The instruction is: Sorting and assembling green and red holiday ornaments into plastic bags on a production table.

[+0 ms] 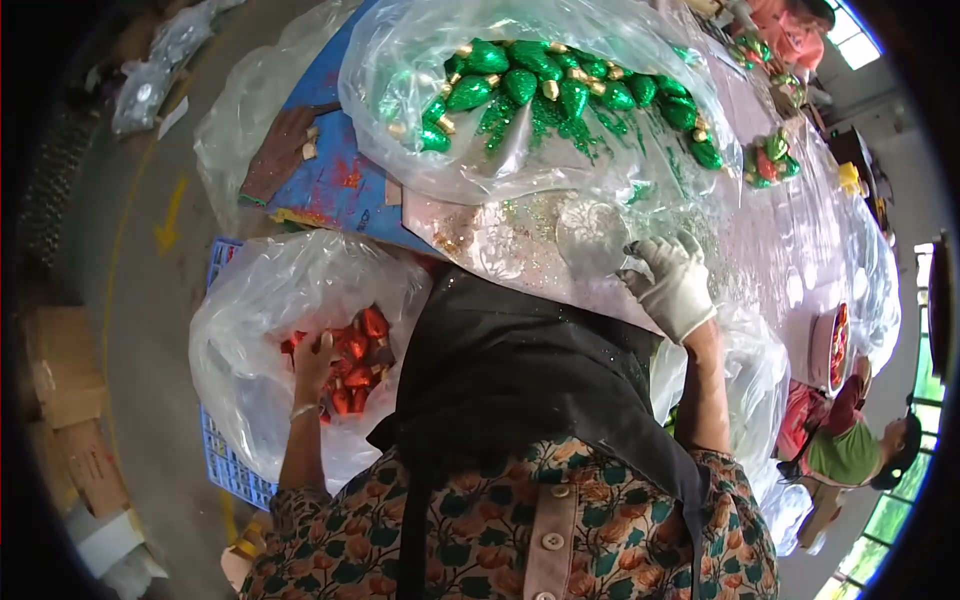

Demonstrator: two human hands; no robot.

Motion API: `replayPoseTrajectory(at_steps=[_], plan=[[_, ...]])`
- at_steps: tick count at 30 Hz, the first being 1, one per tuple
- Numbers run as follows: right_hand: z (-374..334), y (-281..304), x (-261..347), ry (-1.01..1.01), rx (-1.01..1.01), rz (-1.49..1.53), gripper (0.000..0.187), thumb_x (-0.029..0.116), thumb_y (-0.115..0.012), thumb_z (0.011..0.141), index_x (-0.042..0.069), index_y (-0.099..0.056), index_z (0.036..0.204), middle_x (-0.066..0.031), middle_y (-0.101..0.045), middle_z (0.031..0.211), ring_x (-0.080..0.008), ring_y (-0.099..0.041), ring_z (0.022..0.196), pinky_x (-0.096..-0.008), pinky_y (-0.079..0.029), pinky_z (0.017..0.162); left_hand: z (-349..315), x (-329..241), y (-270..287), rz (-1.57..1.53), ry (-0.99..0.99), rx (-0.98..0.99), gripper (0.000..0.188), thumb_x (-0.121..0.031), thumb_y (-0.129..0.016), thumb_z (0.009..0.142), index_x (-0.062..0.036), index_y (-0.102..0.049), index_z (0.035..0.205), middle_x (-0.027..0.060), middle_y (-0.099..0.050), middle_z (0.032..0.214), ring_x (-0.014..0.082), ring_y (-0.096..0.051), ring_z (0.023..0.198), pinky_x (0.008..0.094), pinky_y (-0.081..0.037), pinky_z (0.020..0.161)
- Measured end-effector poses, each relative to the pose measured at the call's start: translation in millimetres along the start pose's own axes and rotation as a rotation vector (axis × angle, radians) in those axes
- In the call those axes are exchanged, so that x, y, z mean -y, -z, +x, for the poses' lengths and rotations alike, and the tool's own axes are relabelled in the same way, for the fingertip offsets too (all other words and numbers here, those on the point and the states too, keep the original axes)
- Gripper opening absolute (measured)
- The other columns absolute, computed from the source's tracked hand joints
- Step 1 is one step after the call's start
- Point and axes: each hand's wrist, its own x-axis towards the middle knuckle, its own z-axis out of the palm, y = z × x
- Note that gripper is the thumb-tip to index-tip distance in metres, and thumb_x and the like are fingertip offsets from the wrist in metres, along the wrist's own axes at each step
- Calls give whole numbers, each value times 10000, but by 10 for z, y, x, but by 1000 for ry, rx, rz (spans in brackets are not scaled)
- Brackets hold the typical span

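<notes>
My bare left hand [313,362] reaches into a clear plastic bag [235,330] at the left, its fingers closed round a red ornament [291,343]. More shiny red ornaments [352,345] lie beside it in the bag. My right hand [672,285], in a whitish glove, is over the table edge with its fingers bent. Its fingertips pinch the rim of a clear round plastic piece [590,235], whose shape is hard to make out against the glitter-strewn table [490,235]. Beyond it, glittery green ornaments [520,85] with gold caps lie in a large open plastic bag [400,130].
A blue crate [222,455] stands under the left bag. The table's blue corner [325,165] juts out at left. Packed ornaments [770,160] sit farther right. Near a tub of red ornaments [830,345] at right is a person in green [845,450]. Cardboard boxes [70,370] are at far left.
</notes>
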Motion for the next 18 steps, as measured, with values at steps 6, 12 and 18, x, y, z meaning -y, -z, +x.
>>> replayPoseTrajectory(at_steps=[6,12,18], plan=[[-82,91,-37,27,-121,-41,247,286,-654,823,126,-616,1007,-91,-607,933,-280,-568,969,-473,-337,1020,894,-3322,-215,195,-960,-300,280,-223,-750,788,-31,-594,919,108,-587,761,246,-564,643,343,-449,590],[-883,228,-780,-226,-310,-99,277,378,-622,842,135,-666,968,-102,-658,879,-293,-625,905,-470,-394,963,2401,-3990,-1158,757,-1027,14,454,-247,-533,839,-109,-548,1271,199,-613,1154,383,-587,1030,460,-477,860],[-3062,-114,-1577,-1107,404,26,241,265,-620,799,54,-687,895,-184,-671,807,-357,-652,752,-412,-508,699,3430,-4030,-1616,1215,-698,52,678,-425,-677,793,-77,-453,1330,240,-588,1201,416,-564,1086,471,-466,901]])
